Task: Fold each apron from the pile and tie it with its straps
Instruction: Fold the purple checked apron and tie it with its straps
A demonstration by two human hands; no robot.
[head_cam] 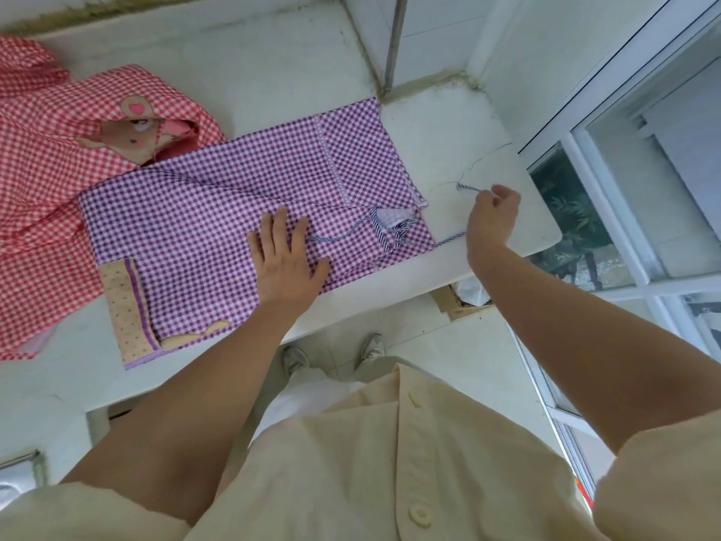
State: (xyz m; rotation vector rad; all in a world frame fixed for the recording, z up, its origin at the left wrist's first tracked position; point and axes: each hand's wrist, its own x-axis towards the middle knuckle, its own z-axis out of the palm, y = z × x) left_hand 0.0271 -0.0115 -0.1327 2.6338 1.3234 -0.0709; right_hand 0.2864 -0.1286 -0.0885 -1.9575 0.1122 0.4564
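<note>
Cream short-slv button-front shirt (pixel 351 462) w/ big round buttons (pixel 419 513); pale trousers (pixel 308 396); grey-white sneakers (pixel 295 359)

Folded apron (pixel 203 212) flat on counter (pixel 273 72), left edge over pile (pixel 43 150); left hand (pixel 286 259) on apron, right hand (pixel 493 216) just right of it, pinching strap (pixel 465 187); window (pixel 624 228) far right.

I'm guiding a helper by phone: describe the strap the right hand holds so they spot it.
On the white counter by the window lies a purple gingham apron. Off its right edge, a blue-striped strap crosses the counter to the right hand. Unlike the other strap, it lies off the cloth.
</note>
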